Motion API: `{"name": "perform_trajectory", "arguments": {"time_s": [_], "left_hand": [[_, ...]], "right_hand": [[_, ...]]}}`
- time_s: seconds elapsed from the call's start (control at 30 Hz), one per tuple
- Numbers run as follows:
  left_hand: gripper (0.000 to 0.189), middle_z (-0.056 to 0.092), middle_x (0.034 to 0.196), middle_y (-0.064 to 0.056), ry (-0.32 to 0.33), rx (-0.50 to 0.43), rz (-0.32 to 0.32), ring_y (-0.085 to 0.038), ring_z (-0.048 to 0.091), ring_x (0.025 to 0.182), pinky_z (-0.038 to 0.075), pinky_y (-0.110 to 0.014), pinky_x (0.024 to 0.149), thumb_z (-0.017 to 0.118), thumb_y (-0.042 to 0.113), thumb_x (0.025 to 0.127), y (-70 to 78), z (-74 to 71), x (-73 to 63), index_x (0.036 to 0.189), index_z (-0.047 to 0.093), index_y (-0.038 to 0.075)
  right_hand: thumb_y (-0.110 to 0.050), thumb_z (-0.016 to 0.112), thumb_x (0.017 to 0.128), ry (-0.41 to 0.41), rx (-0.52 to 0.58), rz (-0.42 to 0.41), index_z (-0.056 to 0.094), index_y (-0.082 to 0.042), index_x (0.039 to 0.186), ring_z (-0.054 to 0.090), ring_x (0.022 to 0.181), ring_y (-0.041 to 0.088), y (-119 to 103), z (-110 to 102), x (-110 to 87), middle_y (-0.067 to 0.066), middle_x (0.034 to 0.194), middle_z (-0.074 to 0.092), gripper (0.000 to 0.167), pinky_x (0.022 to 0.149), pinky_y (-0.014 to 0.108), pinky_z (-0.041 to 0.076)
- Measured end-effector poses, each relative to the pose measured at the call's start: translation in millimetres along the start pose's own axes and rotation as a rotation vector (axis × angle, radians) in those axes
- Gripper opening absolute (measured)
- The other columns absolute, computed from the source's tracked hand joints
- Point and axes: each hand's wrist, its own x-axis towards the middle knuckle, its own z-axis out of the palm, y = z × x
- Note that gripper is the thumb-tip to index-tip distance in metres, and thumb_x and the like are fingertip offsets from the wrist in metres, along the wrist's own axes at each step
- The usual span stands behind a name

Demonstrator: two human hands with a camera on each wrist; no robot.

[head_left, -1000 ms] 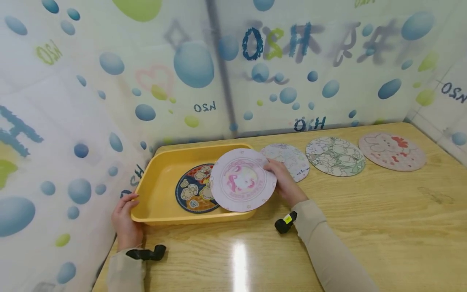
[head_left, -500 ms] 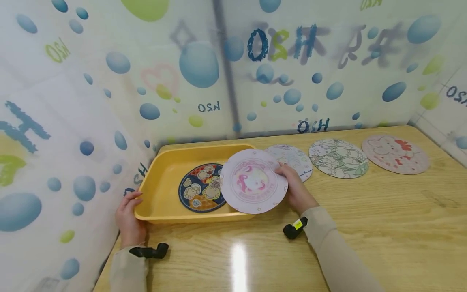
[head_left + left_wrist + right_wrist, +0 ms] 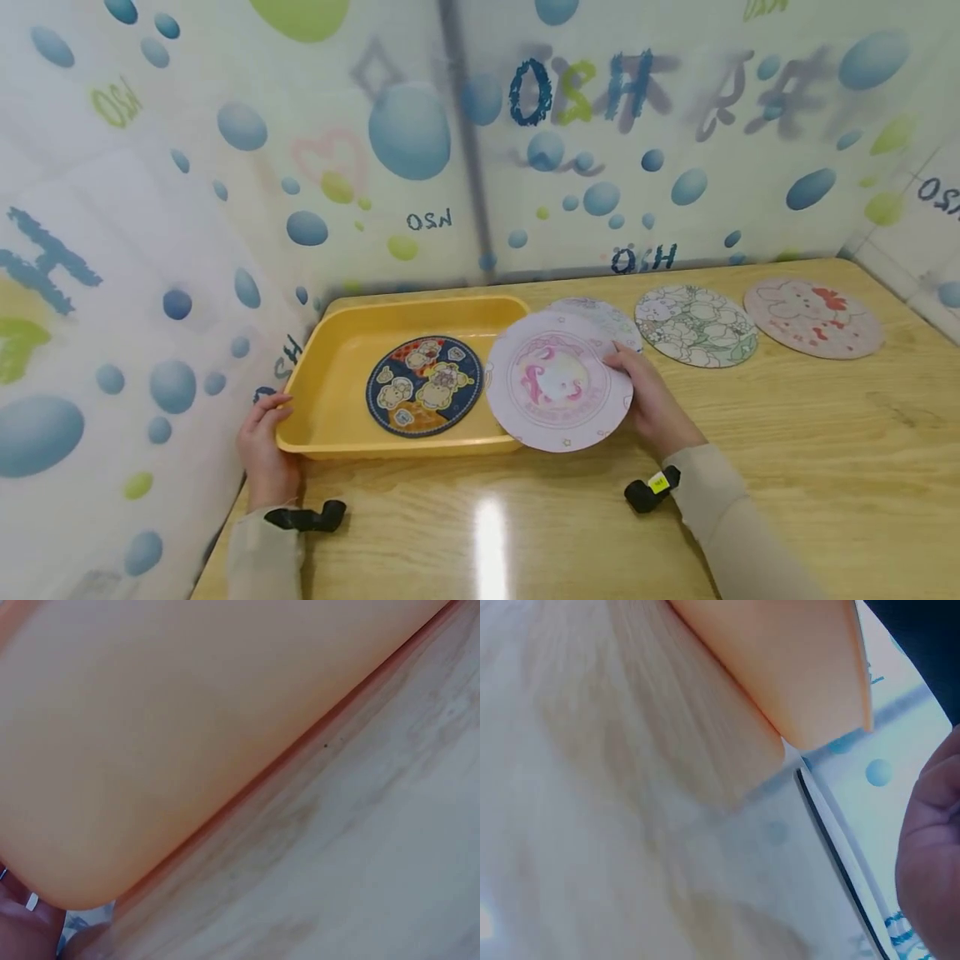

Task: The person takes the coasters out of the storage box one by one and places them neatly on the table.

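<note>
My right hand pinches the right edge of a round pale pink mat with a pink-maned unicorn picture. The mat is raised and tilted, overlapping the right end of a yellow tray. Its dark underside fills the top right corner of the right wrist view. My left hand grips the tray's near left corner, its fingertips over the rim. Inside the tray lies a round dark blue mat with cartoon bears. The held mat partly covers a pale line-drawn round mat on the table.
To the right, a round green-and-white mat and a pink bunny mat lie in a row on the wooden table. A wall covering with blue bubbles stands close behind and to the left.
My right hand has moved right with the unicorn mat, uncovering the whole dark blue mat in the tray. The left hand stays at the tray's corner. The view shifted slightly.
</note>
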Motion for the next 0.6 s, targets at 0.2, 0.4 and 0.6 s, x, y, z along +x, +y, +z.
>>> {"name": "perform_trajectory", "arguments": {"time_s": [0.2, 0.4, 0.6], "left_hand": [[0.016, 0.051, 0.124, -0.010, -0.021, -0.026, 0.014, -0.021, 0.043, 0.115, 0.042, -0.025, 0.089, 0.048, -0.001, 0.086, 1.5, -3.1, -2.1, 0.094, 0.061, -0.006], [0.017, 0.050, 0.123, -0.011, -0.011, -0.044, 0.003, -0.022, 0.043, 0.113, 0.042, -0.027, 0.089, 0.049, -0.001, 0.086, 3.2, -7.1, -0.9, 0.096, 0.060, -0.007], [0.017, 0.050, 0.123, -0.011, -0.008, -0.041, 0.002, -0.022, 0.044, 0.112, 0.044, -0.023, 0.085, 0.049, -0.001, 0.086, 3.0, -9.4, 0.8, 0.096, 0.062, -0.006]], "right_hand": [[-0.016, 0.045, 0.090, 0.024, -0.032, 0.009, 0.005, -0.013, 0.144, 0.054, 0.072, 0.001, -5, -10, -13.6, 0.008, 0.138, 0.027, 0.067, 0.063, 0.012, 0.046], [-0.016, 0.044, 0.092, 0.007, -0.021, -0.003, 0.011, -0.010, 0.143, 0.055, 0.077, 0.002, -11, -26, -28.4, -0.001, 0.116, 0.050, 0.062, 0.066, 0.014, 0.047], [-0.015, 0.042, 0.093, -0.026, -0.034, -0.070, 0.006, -0.004, 0.142, 0.055, 0.079, 0.002, -17, -43, -40.6, -0.007, 0.104, 0.056, 0.063, 0.069, 0.014, 0.047]]}}
